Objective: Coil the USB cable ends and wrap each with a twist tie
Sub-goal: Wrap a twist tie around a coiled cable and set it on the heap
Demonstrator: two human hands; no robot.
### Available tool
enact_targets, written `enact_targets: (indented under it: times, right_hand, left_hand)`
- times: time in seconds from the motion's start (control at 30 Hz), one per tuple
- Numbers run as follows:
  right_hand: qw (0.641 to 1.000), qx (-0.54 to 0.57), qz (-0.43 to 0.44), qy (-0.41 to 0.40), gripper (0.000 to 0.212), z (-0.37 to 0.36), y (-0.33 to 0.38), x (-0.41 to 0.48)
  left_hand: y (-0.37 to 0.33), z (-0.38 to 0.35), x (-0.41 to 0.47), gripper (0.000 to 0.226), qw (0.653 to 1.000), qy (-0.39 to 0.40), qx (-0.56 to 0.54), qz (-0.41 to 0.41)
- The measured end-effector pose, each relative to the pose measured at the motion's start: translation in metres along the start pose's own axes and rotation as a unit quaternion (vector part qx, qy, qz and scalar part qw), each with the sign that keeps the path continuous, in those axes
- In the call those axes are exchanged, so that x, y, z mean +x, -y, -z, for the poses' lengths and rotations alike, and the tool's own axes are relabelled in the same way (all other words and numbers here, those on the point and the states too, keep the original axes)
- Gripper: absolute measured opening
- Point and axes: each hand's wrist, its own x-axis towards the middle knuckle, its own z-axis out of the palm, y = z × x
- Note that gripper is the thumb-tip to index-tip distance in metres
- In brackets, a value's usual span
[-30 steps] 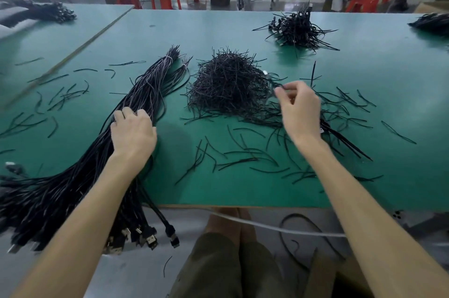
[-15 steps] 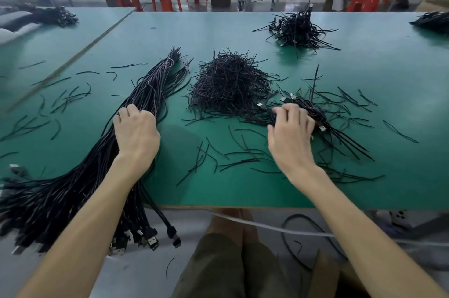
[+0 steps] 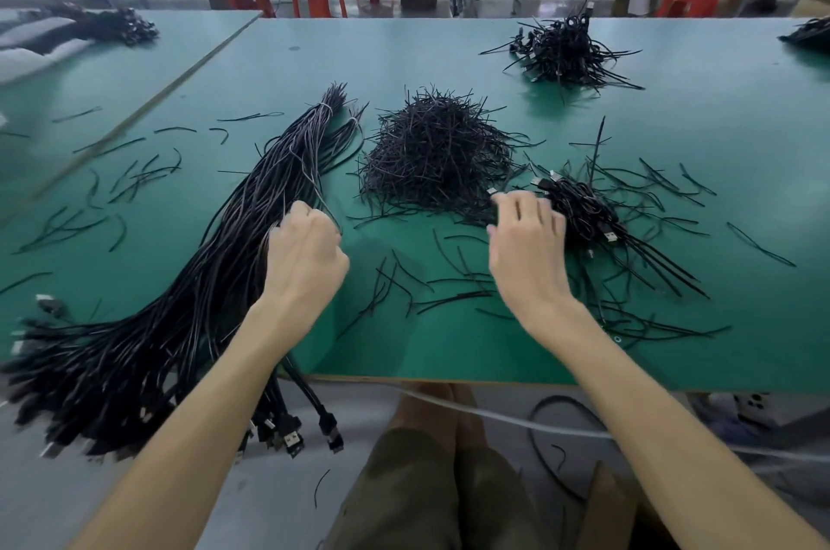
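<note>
Cable bundle: long black USB cable bundle (image 3: 188,280) lies diagonally on the left of the green table (image 3: 449,55), plugs hanging over the near edge.
Left hand: left hand (image 3: 305,253) sits on the bundle, fingers curled tight into the strands.
Tie heap: black twist-tie heap (image 3: 435,159), mid-table.
Right hand: right hand (image 3: 525,253) has fingers loosely spread and grips nothing, tips at the small coiled black cable pile (image 3: 584,213).

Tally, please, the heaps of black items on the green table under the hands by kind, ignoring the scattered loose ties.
Bundle of straight USB cables: 1
Heap of twist ties: 1
Piles of coiled cables: 2
Cut-off heap at right edge, kind unclear: 1
Total: 5
</note>
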Motion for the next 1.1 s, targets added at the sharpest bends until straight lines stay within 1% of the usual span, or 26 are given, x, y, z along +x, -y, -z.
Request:
enact_targets:
  times: [0.03,0.1,0.2,0.33,0.4,0.43,0.5,0.6,0.7,0.77,0.83,0.93,1.0,1.1]
  right_hand:
    - [1.000,-0.008,-0.020,0.006,0.037,0.002,-0.005,0.008]
    - [0.997,-0.029,-0.049,0.045,0.040,0.002,-0.016,0.022]
    - [0.993,-0.052,-0.050,0.088,0.036,0.000,-0.026,0.028]
    - [0.998,0.000,-0.042,0.056,0.035,0.000,-0.031,0.026]
    - [0.998,0.043,-0.041,0.032,0.035,0.004,-0.030,0.025]
    - [0.997,0.063,-0.043,0.017,0.035,0.008,-0.029,0.027]
    - [0.994,0.094,-0.050,-0.011,0.036,0.019,-0.030,0.034]
    - [0.991,0.106,-0.072,-0.046,0.035,0.039,-0.040,0.048]
    - [0.988,0.091,-0.101,-0.072,0.034,0.053,-0.061,0.056]
    - [0.987,0.073,-0.127,-0.063,0.035,0.054,-0.077,0.056]
    - [0.986,0.058,-0.155,-0.024,0.036,0.048,-0.090,0.051]
    - [0.979,0.079,-0.189,0.028,0.040,0.033,-0.099,0.038]
    - [0.979,0.073,-0.187,0.029,0.045,0.029,-0.100,0.033]
    - [0.986,0.039,-0.161,-0.005,0.049,0.034,-0.091,0.032]
  left_hand:
    - [-0.001,0.000,-0.002,0.016,1.000,0.006,-0.021,0.004]
    - [-0.003,0.001,-0.007,0.020,0.998,0.020,-0.052,0.018]
    - [-0.008,0.001,-0.011,0.022,0.992,0.045,-0.110,0.030]
    - [-0.015,0.009,-0.010,0.021,0.979,0.079,-0.182,0.045]
    - [-0.022,0.013,-0.012,0.012,0.964,0.119,-0.231,0.051]
    - [-0.028,0.014,-0.015,0.009,0.960,0.142,-0.239,0.042]
    - [-0.041,0.013,-0.023,0.012,0.955,0.173,-0.242,0.019]
    - [-0.059,0.014,-0.028,0.011,0.944,0.183,-0.275,0.004]
    - [-0.070,0.019,-0.028,0.008,0.934,0.179,-0.309,-0.002]
    - [-0.077,0.022,-0.030,0.008,0.925,0.182,-0.333,-0.012]
    - [-0.085,0.024,-0.033,0.008,0.919,0.188,-0.347,-0.027]
    - [-0.094,0.025,-0.036,0.008,0.912,0.195,-0.359,-0.047]
    - [-0.097,0.024,-0.039,0.011,0.909,0.203,-0.359,-0.056]
    - [-0.096,0.021,-0.040,0.018,0.903,0.207,-0.372,-0.057]
